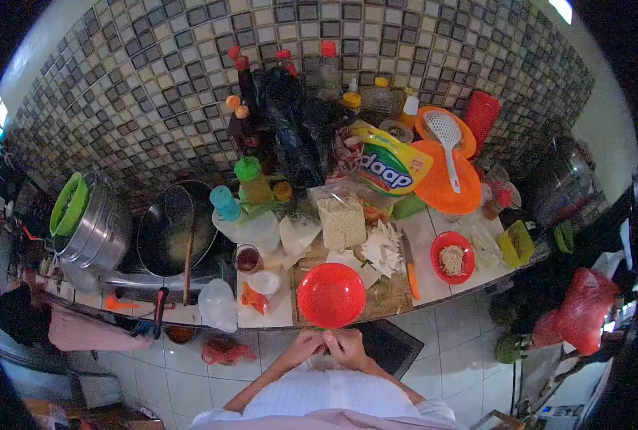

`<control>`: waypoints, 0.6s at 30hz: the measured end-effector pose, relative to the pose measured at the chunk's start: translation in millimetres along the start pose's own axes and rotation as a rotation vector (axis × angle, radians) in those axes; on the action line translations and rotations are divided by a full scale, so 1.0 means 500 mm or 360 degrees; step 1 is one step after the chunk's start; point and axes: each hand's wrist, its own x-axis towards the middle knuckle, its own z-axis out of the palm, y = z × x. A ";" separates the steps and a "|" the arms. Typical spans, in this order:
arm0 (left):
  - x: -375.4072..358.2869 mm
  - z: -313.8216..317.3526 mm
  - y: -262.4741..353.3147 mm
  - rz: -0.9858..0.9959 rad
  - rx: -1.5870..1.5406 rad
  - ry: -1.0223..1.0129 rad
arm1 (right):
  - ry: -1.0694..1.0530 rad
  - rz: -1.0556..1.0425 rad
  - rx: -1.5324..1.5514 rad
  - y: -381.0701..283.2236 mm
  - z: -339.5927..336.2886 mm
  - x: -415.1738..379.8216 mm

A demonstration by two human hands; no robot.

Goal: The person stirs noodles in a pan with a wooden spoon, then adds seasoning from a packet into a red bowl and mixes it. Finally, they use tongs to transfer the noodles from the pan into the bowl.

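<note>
My left hand (307, 347) and my right hand (347, 345) are close together at the counter's front edge, just below a red bowl (331, 295). The fingers of both are closed, and what they pinch is too small to make out. That bowl looks empty and rests on a wooden cutting board (398, 304). Behind it on the board lie white cut pieces (383, 249) and a clear bag of noodles (343, 222). An orange-handled knife (413, 281) lies at the board's right side.
A wok (178, 229) with a wooden-handled utensil sits on the left, beside stacked metal pots (97, 222). Bottles stand along the tiled wall. On the right are a small red bowl of noodles (451, 259), an orange plate (444, 179) and a white slotted ladle (444, 132).
</note>
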 end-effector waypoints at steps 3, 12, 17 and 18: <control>0.001 0.003 0.013 0.0001 -0.0042 -0.0019 | -0.0104 0.0285 0.0106 -0.003 -0.006 -0.001; -0.025 -0.030 0.063 0.0173 0.0506 0.0211 | 0.0668 0.0435 0.0061 0.057 -0.042 0.027; -0.060 -0.084 0.064 0.0266 0.0172 0.0933 | 0.0774 0.0456 -0.0064 0.103 -0.065 0.024; -0.064 -0.097 0.065 0.0300 0.0125 0.0998 | 0.0714 0.0506 -0.0221 0.107 -0.076 0.022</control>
